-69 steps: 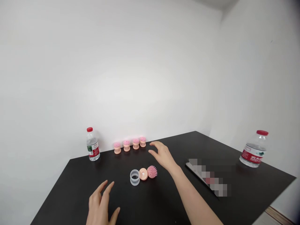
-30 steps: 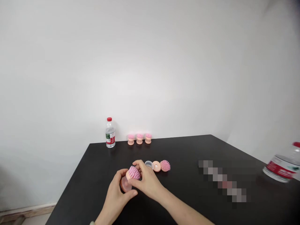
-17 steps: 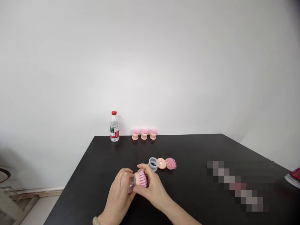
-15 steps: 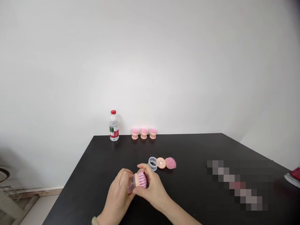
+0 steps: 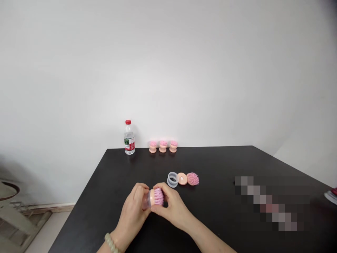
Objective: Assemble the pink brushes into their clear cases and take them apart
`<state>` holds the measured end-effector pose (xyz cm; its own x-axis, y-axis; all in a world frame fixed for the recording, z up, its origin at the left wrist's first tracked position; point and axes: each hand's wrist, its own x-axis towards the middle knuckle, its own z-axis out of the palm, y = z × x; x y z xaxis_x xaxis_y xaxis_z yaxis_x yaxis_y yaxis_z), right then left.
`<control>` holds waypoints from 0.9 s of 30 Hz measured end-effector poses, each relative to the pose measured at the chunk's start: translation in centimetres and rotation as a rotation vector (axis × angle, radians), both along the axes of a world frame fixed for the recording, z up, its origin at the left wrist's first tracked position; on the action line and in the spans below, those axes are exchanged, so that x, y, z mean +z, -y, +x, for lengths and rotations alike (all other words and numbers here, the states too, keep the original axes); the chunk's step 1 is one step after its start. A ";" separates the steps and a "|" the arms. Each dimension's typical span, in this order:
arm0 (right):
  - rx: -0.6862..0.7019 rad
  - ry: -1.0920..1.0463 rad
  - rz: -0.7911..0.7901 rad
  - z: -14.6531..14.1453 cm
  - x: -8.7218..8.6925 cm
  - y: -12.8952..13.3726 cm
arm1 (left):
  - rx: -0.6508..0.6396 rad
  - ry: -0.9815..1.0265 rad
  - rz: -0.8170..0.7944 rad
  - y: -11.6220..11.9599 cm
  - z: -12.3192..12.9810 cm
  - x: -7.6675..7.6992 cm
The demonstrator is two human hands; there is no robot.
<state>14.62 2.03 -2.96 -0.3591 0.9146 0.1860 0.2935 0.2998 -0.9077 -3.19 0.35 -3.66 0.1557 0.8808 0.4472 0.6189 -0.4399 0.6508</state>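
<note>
Between my hands is a scrub brush (image 5: 158, 196) with pink bristles, a peach collar and a clear body, tilted on its side with the bristles facing right. My left hand (image 5: 133, 205) is closed round the clear end. My right hand (image 5: 172, 207) grips the peach collar by the bristles with thumb and fingers. Just beyond lie loose brush parts: a clear ring-shaped cup (image 5: 172, 184), a peach disc (image 5: 182, 179) with a hole, and a pink bristle head (image 5: 193, 179), side by side and close together.
Three whole scrub brushes (image 5: 163, 147) stand in a row by the wall at the black table's (image 5: 126, 168) far edge. A water bottle (image 5: 129, 138) with a red cap stands left of them. A pixelated strip (image 5: 268, 203) covers something on the right. A stool (image 5: 15, 214) is at the lower left.
The bristle part and the clear body sit closer together in my hands. My right hand has shifted slightly round the collar. The whole view has moved a little.
</note>
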 end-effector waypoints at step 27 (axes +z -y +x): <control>-0.259 -0.060 0.118 0.1 -0.5 -2.3 | 0.302 0.572 -0.272 -2.3 -3.3 0.6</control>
<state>14.74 4.35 -3.48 -0.1019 0.9450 0.3107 0.3210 0.3269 -0.8889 -6.48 2.62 -3.05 -0.3075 0.9406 0.1437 0.2156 -0.0782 0.9733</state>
